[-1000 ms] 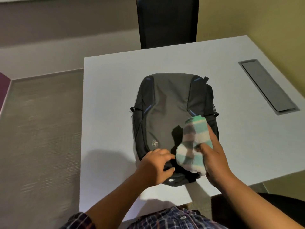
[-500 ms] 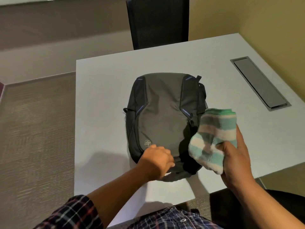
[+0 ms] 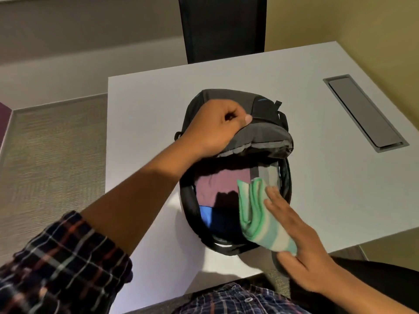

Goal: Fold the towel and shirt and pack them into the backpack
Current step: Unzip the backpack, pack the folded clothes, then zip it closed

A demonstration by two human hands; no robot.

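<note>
A dark grey backpack [image 3: 265, 109] lies on the white table [image 3: 145, 123] with its main compartment open toward me. My left hand [image 3: 215, 128] grips the front flap and holds it folded back. Inside lies a folded mauve garment [image 3: 217, 184] with a blue patch [image 3: 205, 215] below it. My right hand [image 3: 294, 241] holds the folded green and white striped towel [image 3: 256, 214] at the right side of the opening, fingers stretched along its top and thumb below its near edge.
A black chair [image 3: 222, 28] stands at the table's far side. A grey cable hatch [image 3: 365, 112] is set into the table at the right. Carpeted floor lies to the left of the table. The near table edge runs just below the backpack.
The left hand has pulled the backpack's flap up and back, exposing the inside. The right hand has brought the towel from the right of the bag down into the opening.
</note>
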